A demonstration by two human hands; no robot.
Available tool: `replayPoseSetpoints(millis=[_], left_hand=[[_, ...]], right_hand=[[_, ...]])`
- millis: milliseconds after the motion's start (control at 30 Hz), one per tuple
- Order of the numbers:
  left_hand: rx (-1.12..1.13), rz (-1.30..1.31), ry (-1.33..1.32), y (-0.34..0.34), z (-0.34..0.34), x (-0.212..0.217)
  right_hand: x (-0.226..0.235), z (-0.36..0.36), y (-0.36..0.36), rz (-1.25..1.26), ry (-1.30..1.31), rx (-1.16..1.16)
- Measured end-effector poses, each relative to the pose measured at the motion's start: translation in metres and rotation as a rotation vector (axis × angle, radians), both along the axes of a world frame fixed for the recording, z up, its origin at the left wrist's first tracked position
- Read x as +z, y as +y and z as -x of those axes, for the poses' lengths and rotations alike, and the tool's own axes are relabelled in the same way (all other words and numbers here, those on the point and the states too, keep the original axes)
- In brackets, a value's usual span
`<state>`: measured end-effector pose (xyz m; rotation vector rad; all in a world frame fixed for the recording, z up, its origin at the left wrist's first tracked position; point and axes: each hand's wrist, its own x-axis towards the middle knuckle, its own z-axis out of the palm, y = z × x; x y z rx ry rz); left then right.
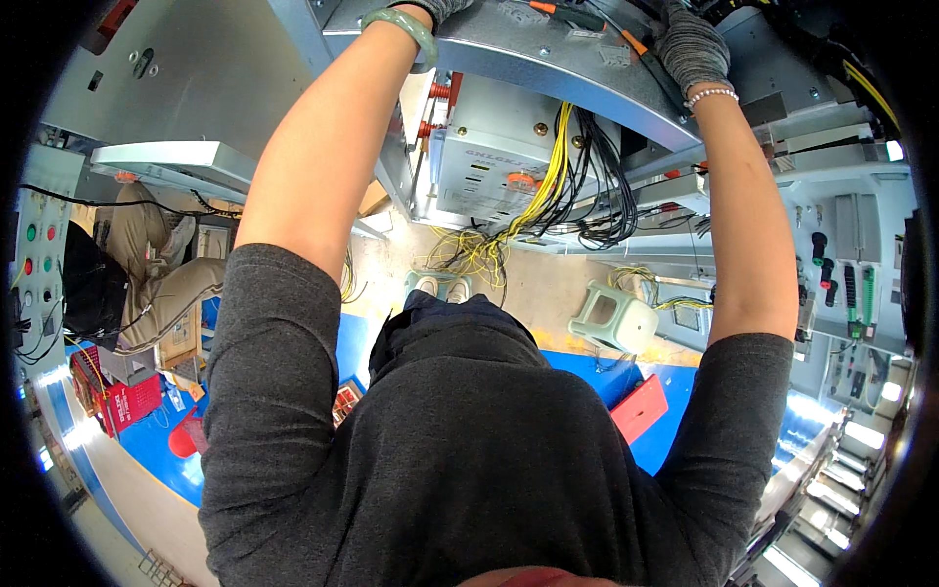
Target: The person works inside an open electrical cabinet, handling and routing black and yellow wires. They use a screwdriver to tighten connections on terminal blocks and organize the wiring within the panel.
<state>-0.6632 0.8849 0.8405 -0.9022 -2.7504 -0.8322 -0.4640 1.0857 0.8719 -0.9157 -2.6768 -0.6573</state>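
The person stands close against an open grey metal cabinet (548, 59) with both arms raised over its curved top panel. The left hand (435, 10), in a grey knit glove with a green bangle at the wrist, rests on the upper edge of the panel near the frame's top rim; only its heel shows, so whether that grip is clenched or released cannot be told. The right hand (690, 44), also gloved and wearing a bead bracelet, is laid over an orange-and-black handled tool (597, 24) that lies across the panel, the fingers apparently wrapped about it, though the fisheye edge hides the tips. Below the panel sits a grey boxed unit (499, 147), and beside it loose bundles of yellow wires (543, 181) and black wires (602, 196) hang down untied, with more yellow wire trailing on the floor. Judging from these slack, unrouted bundles, the wiring seems well short of finished: the unit is mounted, but the leads still look to need dressing and securing. A pale green stool (614, 315) stands on the floor behind.
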Motion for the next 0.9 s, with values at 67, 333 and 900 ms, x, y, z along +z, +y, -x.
replayPoseSetpoints(millis=[67,333,900], left_hand=[[0.046,0.018,-0.015,0.003,0.004,0.003],[0.006,-0.195,0.074,-0.009,0.004,-0.010],[-0.006,-0.150,0.038,0.014,-0.014,-0.008]], right_hand=[[0.004,0.001,-0.007,-0.014,-0.003,-0.011],[0.001,0.000,-0.003,0.006,-0.048,-0.014],[-0.011,0.003,-0.004,-0.114,0.024,0.027]])
